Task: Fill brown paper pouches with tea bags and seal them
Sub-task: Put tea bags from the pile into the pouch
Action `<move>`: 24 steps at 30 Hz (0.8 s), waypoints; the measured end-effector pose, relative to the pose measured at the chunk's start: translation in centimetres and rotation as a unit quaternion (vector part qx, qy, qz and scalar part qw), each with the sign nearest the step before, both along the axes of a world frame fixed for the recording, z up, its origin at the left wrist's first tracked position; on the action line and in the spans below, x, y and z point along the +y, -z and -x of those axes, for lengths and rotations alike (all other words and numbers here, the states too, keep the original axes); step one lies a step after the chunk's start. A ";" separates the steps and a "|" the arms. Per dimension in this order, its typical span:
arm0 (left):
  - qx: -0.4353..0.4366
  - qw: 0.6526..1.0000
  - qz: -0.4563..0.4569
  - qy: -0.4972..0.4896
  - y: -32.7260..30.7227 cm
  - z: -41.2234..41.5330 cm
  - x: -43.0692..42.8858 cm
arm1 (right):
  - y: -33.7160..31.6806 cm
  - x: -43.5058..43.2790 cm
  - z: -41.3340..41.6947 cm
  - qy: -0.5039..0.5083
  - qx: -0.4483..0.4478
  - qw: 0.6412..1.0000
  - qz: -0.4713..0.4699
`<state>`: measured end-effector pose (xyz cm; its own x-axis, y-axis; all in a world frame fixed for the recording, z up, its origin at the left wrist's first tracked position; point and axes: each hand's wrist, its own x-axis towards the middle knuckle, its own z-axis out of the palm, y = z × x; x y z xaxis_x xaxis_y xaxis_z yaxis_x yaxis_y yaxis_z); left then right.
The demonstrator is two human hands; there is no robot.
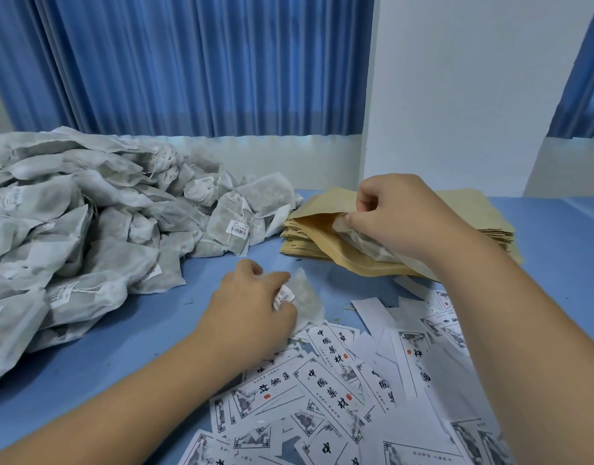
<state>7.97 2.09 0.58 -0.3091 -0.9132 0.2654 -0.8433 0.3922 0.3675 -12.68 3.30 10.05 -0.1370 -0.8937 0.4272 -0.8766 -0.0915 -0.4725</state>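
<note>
Two hands are busy over the blue counter [114, 357], and we see each one closed on a tea bag. The right hand [403, 216] pinches a white tea bag [369, 245] between thumb and curled fingers, with the bag partly inside the open mouth of a brown paper pouch [326, 245]. That pouch lies on top of a flat stack of brown pouches [483, 213] at the far right of the counter. The left hand [248, 310] rests low on the counter nearer to us, its fingers curled round a second tea bag [305, 298], whose small printed tag shows by the thumb. To the left we find a large heap of tea bags [81, 213], many with strings and barcode tags, reaching almost to the stack. Near us, beside both forearms, lie scattered white printed labels [326, 374] with black characters, some face down. Behind the counter we see a blue curtain [188, 62] and a white wall [456, 78].
</note>
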 end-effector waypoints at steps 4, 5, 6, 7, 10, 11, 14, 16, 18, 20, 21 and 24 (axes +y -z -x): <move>0.092 0.994 0.054 0.007 -0.5 -1.3 -1.4 | 0.0 0.0 0.2 0.001 -0.005 1.000 0.004; 0.086 0.994 0.066 0.002 -0.7 -1.6 -1.6 | -0.1 0.0 0.2 0.002 -0.006 1.000 0.005; 0.072 0.995 0.071 -0.006 -0.9 -1.8 -1.9 | -0.1 0.1 0.2 0.003 -0.007 1.000 0.005; 0.056 0.996 0.065 -0.021 -1.1 -2.1 -2.2 | -0.1 0.1 0.2 0.004 -0.008 1.000 0.005; 0.049 0.994 -0.037 -0.085 -1.6 -2.7 -2.9 | -0.1 0.1 0.1 0.003 -0.003 1.000 0.003; 0.060 0.990 -0.078 -0.097 -1.7 -2.9 -2.9 | 0.0 0.1 0.1 0.002 -0.002 1.000 0.002; 0.035 0.989 -0.108 -0.099 -1.6 -3.4 -2.7 | 0.1 0.1 0.1 0.003 -0.008 1.000 -0.001; -0.005 0.995 -0.069 -0.073 -1.4 -3.2 -2.5 | 0.1 0.0 0.2 0.008 -0.005 1.000 0.001; -0.008 0.999 -0.030 -0.041 -1.0 -3.0 -2.2 | 0.0 0.0 0.2 0.010 0.000 1.000 0.010; 0.000 1.000 0.013 -0.013 -0.7 -2.9 -1.9 | 0.0 0.0 0.2 0.007 0.001 1.000 0.022; 0.012 0.999 0.037 0.004 -0.7 -2.9 -1.8 | 0.0 0.0 0.2 0.006 0.001 1.000 0.027; 0.107 0.986 0.102 0.079 -1.4 -2.6 -1.0 | 0.0 0.0 0.2 0.006 0.004 0.999 0.033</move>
